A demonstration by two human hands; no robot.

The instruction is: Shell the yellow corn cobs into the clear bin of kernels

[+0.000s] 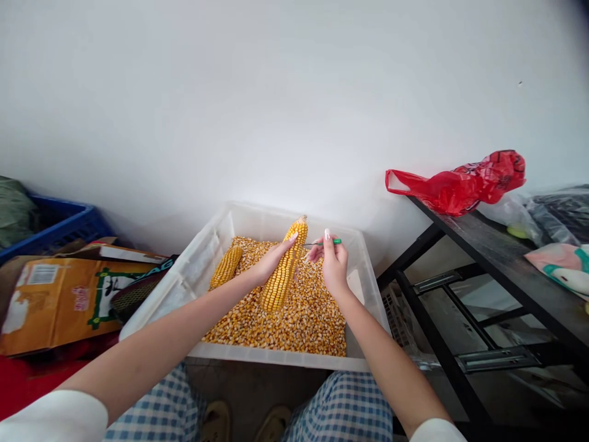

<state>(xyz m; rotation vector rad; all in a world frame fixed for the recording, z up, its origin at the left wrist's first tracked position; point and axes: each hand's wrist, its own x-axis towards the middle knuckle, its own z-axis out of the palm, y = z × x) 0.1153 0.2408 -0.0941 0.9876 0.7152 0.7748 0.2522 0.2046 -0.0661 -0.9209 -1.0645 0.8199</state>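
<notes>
White wall [276, 104] fills the upper half of the view, and against it stands a translucent plastic bin [280, 354], well filled with loose yellow corn kernels [299, 328]. Above the kernels, a seated person's left hand [275, 259] grips a large ear of corn [278, 283], fingers wrapped around its upper part; the ear tilts, its narrow tip pointing up and away. On its other side, the right hand [335, 264] has its fingers closed on a green-handled tool [337, 241], whose thin metal shaft points at the ear's upper right edge; whether it touches cannot be told. Another ear [226, 267] lies on the kernels toward the left of the bin. Farther left are an orange cardboard box [69, 301] and a blue plastic crate [69, 224]. To the right, a red plastic bag [460, 187] rests on a black desk [492, 242]. Below the bin show blue checked trousers [340, 405] and tan slippers [216, 422].
</notes>
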